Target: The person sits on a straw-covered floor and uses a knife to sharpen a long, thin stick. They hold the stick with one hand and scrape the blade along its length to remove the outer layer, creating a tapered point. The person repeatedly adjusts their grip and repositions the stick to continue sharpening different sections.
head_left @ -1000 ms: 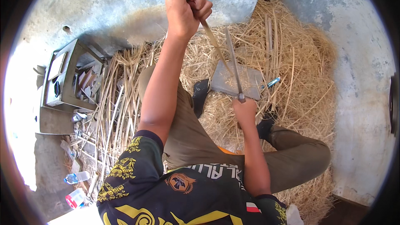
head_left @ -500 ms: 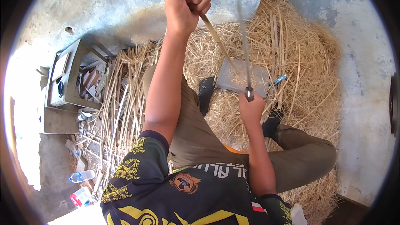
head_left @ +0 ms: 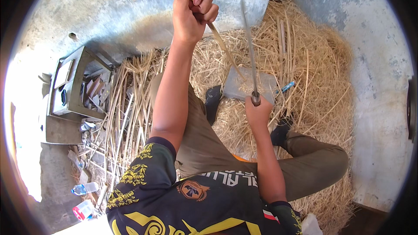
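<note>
Raised at the top of the view, my left hand (head_left: 190,11) is closed around a long, thin bamboo strip (head_left: 223,45). The strip slants down and right, its lower end over a grey flat block (head_left: 234,86). My right hand (head_left: 258,114) grips the handle of a long-bladed knife (head_left: 250,45) just in front of the block. The blade points up and away, slightly blurred, to the right of the strip. I cannot tell whether blade and strip touch.
Straw-like shavings (head_left: 322,61) cover the floor around my legs. A light-blue slim object (head_left: 286,87) lies right of the block. At left are long bamboo strips (head_left: 126,117), a wooden cabinet (head_left: 74,93) with scraps, and a plastic bottle (head_left: 85,188). Walls stand behind and at right.
The knife's blade has swung slightly left, closer to the strip, and the right hand has shifted a little left. The left hand keeps its hold, sitting slightly lower in view.
</note>
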`<state>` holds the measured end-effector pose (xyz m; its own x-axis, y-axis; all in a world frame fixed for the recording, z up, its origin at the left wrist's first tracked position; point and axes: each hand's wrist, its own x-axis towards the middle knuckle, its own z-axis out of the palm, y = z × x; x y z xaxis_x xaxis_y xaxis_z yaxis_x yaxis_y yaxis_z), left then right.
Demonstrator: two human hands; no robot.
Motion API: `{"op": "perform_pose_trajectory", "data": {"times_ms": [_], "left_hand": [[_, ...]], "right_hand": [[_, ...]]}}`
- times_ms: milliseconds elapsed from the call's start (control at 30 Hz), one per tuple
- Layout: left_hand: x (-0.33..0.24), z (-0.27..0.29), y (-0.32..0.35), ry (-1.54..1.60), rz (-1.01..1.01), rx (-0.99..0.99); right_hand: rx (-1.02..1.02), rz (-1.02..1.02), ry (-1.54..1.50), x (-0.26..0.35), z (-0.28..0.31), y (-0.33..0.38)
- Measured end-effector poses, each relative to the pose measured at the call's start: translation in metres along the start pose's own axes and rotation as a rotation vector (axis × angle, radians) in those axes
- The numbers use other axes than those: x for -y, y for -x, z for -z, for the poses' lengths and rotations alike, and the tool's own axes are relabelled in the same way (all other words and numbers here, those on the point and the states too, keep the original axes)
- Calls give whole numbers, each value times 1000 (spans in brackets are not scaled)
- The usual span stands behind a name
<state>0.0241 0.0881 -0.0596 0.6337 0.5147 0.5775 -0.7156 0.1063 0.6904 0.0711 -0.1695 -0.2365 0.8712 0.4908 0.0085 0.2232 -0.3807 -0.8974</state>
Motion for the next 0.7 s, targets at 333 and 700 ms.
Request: {"op": "perform_pose_trajectory", "data": {"times_ms": [333, 700], "left_hand": [[1, -6, 3, 74, 8, 90], [3, 3, -1, 41, 14, 75]], "right_hand": [[47, -276, 365, -110, -26, 9], [-70, 20, -33, -13, -14, 2]]}}
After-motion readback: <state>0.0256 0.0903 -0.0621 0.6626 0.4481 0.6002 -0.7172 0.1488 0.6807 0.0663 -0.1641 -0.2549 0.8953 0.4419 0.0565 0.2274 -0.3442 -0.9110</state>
